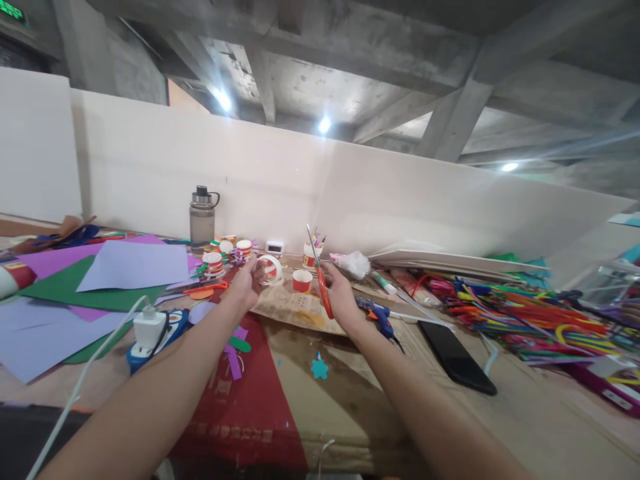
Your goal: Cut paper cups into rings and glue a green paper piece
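Observation:
My left hand is closed on the edge of a white paper ring with red inside, which looks like a cut section of a paper cup. My right hand grips red-handled scissors, their blades pointing up and apart from the ring. Between the hands a short red-and-white paper cup stands on a brown sheet. Nearer to me lies a turquoise flower-shaped cutout. Purple strips and a green piece lie beside my left forearm.
Several decorated cups and a water bottle stand at the back left. Coloured paper sheets and a power strip lie left. To the right are a blue glue gun, a black phone and colourful pipe cleaners.

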{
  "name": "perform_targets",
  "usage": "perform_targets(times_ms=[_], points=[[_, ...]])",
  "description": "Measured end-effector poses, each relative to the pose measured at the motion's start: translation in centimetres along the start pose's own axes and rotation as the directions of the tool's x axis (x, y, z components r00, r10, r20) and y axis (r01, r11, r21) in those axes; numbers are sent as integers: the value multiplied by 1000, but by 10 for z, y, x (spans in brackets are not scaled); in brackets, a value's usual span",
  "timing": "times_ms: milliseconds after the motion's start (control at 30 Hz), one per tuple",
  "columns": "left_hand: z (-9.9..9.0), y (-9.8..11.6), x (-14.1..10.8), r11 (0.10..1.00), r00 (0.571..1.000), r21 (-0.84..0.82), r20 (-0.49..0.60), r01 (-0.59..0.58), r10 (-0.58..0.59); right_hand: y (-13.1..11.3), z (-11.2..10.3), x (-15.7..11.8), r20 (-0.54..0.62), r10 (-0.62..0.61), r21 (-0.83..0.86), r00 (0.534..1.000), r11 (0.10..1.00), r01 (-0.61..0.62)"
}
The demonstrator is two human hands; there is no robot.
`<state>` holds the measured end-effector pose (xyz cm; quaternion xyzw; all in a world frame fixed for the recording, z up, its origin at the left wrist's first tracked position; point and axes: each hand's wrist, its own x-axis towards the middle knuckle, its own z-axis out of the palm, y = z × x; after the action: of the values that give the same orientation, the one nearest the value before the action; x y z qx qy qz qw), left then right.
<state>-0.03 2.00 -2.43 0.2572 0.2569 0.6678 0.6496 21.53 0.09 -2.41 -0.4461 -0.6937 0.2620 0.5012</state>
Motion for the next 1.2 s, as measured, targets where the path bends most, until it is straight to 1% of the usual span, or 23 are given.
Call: perform_targets(times_ms=[100,233,333,400,433,467,500,533,567,600,633,667,700,767,800,867,967,1067,1133,1200], points=[[3,-6,-3,997,997,28,41,67,-68,-11,16,4,-24,27,169,999,985,-23],[13,-15,-12,987,988,78,40,143,-146,-20,29,-4,-23,32,238,999,971,-25],[21,-24,-18,974,981,138,47,179,-187,-19,33,-10,-23,60,309,998,950,-50],[23,-31,-20,957,983,229,4,178,-184,-15,34,-12,-42,96,350,994,934,-75],[23,-35,-20,944,991,300,-34,137,-133,-13,34,-12,-52,110,365,993,927,-83],[22,-38,-20,919,997,389,-66,63,-41,-10,33,-12,-62,119,376,991,923,-87],[22,-40,-20,872,994,488,-74,-37,83,-8,32,-12,-74,123,379,990,922,-86],[21,-41,-20,801,975,580,-51,-145,214,-7,30,-12,-85,122,376,989,923,-82],[21,-42,-21,721,949,650,-1,-239,315,-6,29,-12,-92,118,366,989,927,-77],[22,-42,-21,659,929,689,57,-302,366,-5,27,-13,-94,113,353,989,933,-73],[23,-42,-22,633,924,701,101,-329,368,-6,24,-13,-89,105,339,990,938,-69],[25,-42,-23,648,934,688,126,-326,335,-7,23,-14,-81,96,328,992,942,-64],[28,-41,-25,690,951,660,138,-297,277,-8,21,-15,-72,83,321,994,945,-56],[33,-41,-27,778,978,592,145,-208,151,-13,19,-18,-41,44,308,998,951,-29],[35,-41,-28,806,983,567,147,-171,106,-15,19,-19,-20,18,299,1000,954,-11],[39,-40,-31,835,986,535,161,-130,50,-17,20,-21,13,-38,276,999,961,33],[40,-37,-33,876,982,469,187,-114,27,-16,22,-22,17,-104,229,994,969,97],[40,-33,-34,921,982,374,187,-111,42,-13,20,-20,-2,-130,162,992,978,128],[40,-30,-32,942,988,315,135,-114,75,-12,17,-20,-21,-147,91,989,985,148],[39,-28,-30,957,993,265,53,-118,107,-12,13,-20,-47,-169,-14,984,986,169]])
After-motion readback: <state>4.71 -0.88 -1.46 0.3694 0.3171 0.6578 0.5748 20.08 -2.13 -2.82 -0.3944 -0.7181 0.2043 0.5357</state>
